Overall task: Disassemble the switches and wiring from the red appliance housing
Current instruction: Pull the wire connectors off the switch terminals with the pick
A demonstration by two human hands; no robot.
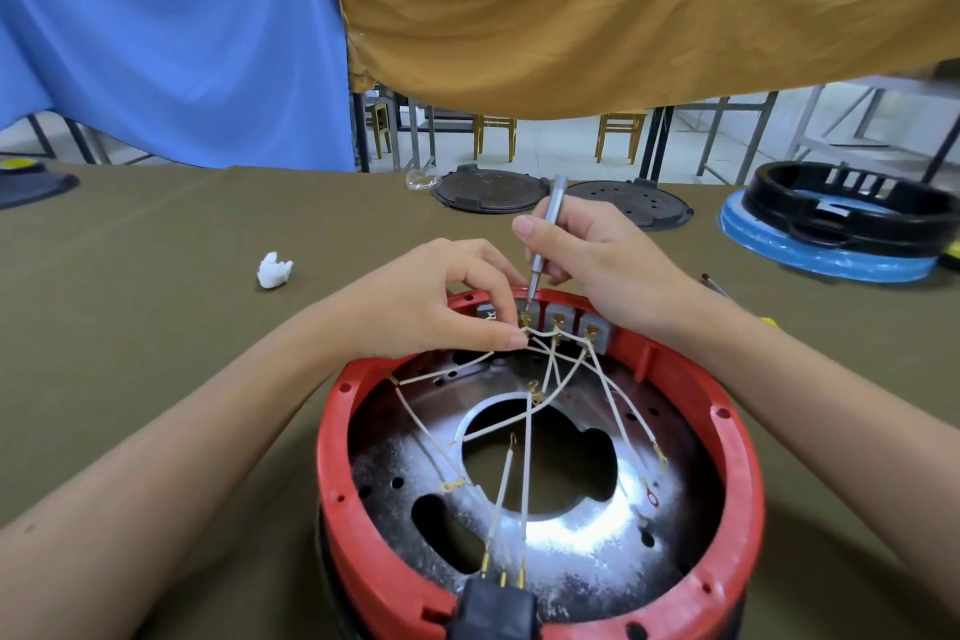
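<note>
The round red appliance housing (pixel 727 473) lies open side up before me, with a shiny metal plate (pixel 571 530) inside. Several white wires (pixel 527 463) with brass ring terminals cross the plate. They run to a row of grey switches (pixel 560 314) on the housing's far wall. My right hand (pixel 592 255) grips a slim silver screwdriver (pixel 545 229), its tip down on a switch terminal. My left hand (pixel 436 301) pinches a wire end beside that terminal. A black socket (pixel 493 608) sits at the near rim.
An olive cloth covers the table (pixel 156 327). A crumpled white tissue (pixel 274 269) lies to the left. Two dark round lids (pixel 488 192) rest at the far side. A black ring on a blue-wrapped base (pixel 841 224) stands at the far right. Blue and ochre cloths hang behind.
</note>
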